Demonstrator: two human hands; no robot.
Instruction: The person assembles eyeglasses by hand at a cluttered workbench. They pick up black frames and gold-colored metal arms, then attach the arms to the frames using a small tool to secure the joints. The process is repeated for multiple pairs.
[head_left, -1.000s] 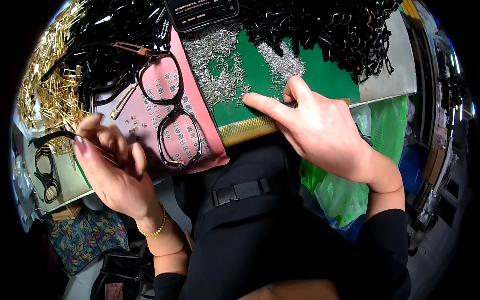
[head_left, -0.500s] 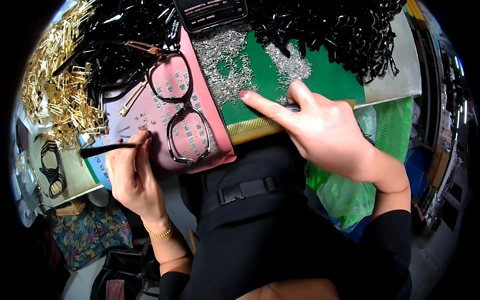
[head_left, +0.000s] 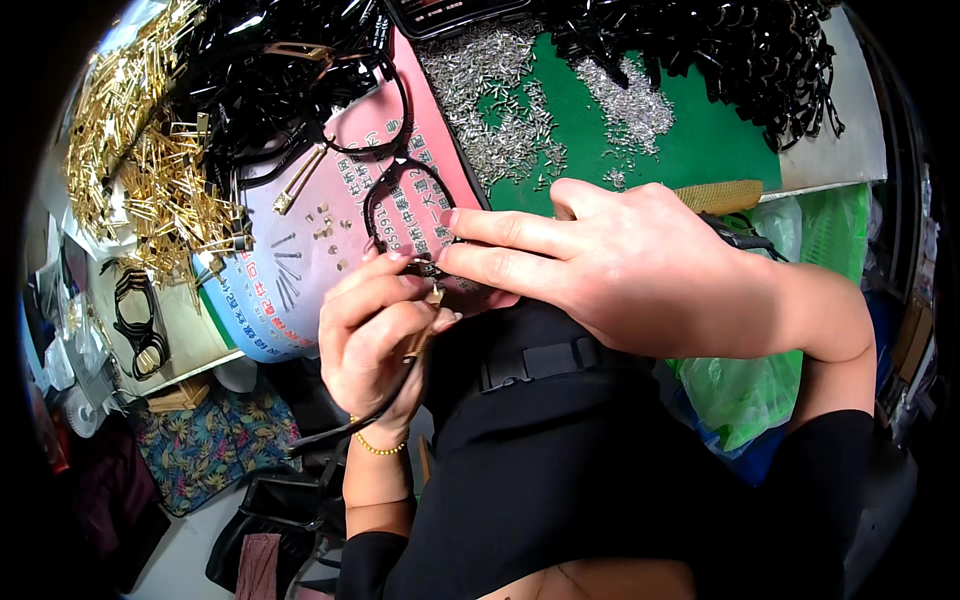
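A pair of black glasses frames point(head_left: 406, 100) lies on the printed pink and blue mat, its lower end between my hands. My left hand point(head_left: 375, 335) pinches a black temple arm point(head_left: 372, 407) with a gold hinge end, held against the frame's lower corner. The temple's dark tip hangs down past my wrist. At that same corner, the index and middle fingers of my right hand point(head_left: 640, 265) reach out and press together on the frame; its thumb is hidden. Whether a small screw is in these fingers cannot be made out. A black handle-like thing point(head_left: 735, 235) shows behind my right wrist.
Silver screws point(head_left: 500, 100) and a smaller pile of tiny silver parts point(head_left: 630, 105) lie on the green mat point(head_left: 700, 140). Gold temple parts point(head_left: 140, 150) heap at left. Black frames point(head_left: 720, 60) pile at back right. A phone point(head_left: 455, 15) stands at the top edge.
My left hand has brought the temple arm right, to the frame's lower corner. My right hand has left the screw pile and come to the frame. The view has shifted slightly.
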